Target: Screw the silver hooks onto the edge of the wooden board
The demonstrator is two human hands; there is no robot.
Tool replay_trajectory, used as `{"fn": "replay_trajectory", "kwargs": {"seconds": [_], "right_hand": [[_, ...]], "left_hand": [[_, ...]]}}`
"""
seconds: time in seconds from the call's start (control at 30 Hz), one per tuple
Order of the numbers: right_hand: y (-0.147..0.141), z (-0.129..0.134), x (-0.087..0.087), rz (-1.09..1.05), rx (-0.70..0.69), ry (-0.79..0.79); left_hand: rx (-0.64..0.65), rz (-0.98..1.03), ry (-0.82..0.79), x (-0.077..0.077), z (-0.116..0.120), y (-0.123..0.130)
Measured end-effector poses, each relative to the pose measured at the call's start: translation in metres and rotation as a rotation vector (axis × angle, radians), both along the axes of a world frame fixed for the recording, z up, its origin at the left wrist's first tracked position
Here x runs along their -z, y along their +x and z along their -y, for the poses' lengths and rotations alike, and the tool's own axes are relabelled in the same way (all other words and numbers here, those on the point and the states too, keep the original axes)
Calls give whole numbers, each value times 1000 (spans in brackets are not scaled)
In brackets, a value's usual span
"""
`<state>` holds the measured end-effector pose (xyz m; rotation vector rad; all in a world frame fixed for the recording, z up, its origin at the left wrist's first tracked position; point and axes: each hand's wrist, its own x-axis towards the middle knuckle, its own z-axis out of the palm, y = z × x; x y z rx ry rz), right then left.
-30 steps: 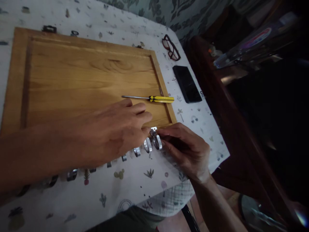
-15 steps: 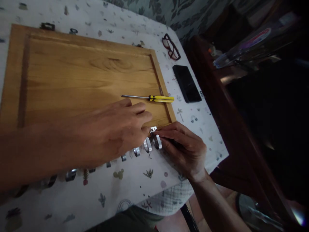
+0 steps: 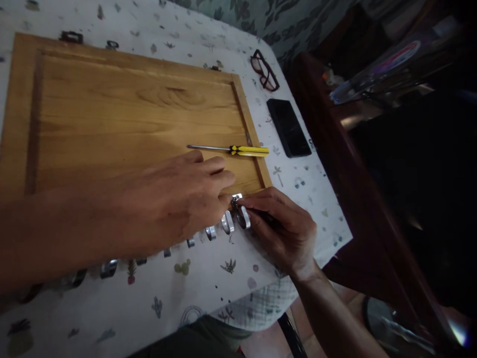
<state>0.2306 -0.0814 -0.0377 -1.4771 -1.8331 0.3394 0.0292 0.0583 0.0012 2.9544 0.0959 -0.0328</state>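
Note:
A framed wooden panel lies on the patterned tablecloth. Several curved metal pieces, one of them a silver ring-like hook, line its near edge. My left hand rests over that edge with fingers bent; its thumb touches a small metal plate at the near right corner. From the right, my right hand pinches the same small metal piece between thumb and fingertips. A screwdriver with a yellow and black handle lies on the panel, just beyond my left fingers.
A black phone and dark-framed glasses lie right of the panel. Dark metal pieces, one a clasp, sit at its far edge. Dark wooden furniture stands beyond the table's right side, with a plastic bottle on it.
The view has shifted very slightly. Both hands keep almost the same position and hold at the metal piece.

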Motion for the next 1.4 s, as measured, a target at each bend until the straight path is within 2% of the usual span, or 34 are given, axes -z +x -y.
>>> {"fn": "replay_trajectory", "kwargs": {"seconds": [0.23,0.53,0.7,0.9,1.4], "right_hand": [[-2,2,0,117,3,45],[-3,6,7,239,22,142],[-4,7,8,226,51,167],[-6,10,4,188,105,114],[-6,7,1,150,53,109]], "left_hand": [[42,55,52,7,-1,0],[60,-103,36,-10,-1,3],[52,-69,23,-11,0,4],[70,-37,11,-11,-1,2],[34,-164,67,-17,1,10]]}}
